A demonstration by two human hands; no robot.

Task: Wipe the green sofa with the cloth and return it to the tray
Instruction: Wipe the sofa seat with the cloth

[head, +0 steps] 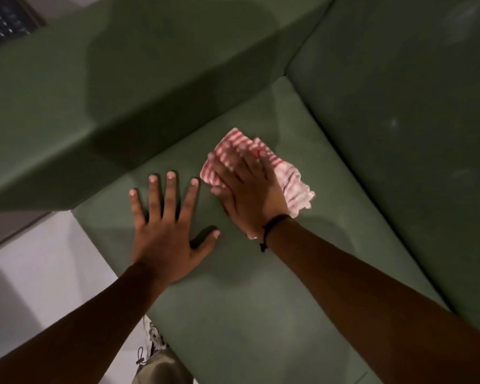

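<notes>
The green sofa's seat cushion (pixel 250 295) fills the middle of the head view, with its armrest (pixel 94 92) at the upper left and its backrest (pixel 399 106) at the right. A red-and-white striped cloth (pixel 291 178) lies bunched on the seat near the corner. My right hand (pixel 247 187) presses flat on top of the cloth, fingers blurred, a dark cord around the wrist. My left hand (pixel 166 225) rests flat on the bare seat just left of the cloth, fingers spread, holding nothing. No tray is in view.
Pale floor (pixel 39 273) shows at the lower left beside the sofa's front edge. A shoe and trouser leg (pixel 155 353) appear at the bottom. A dark patterned surface (pixel 3 23) sits in the top left corner behind the armrest.
</notes>
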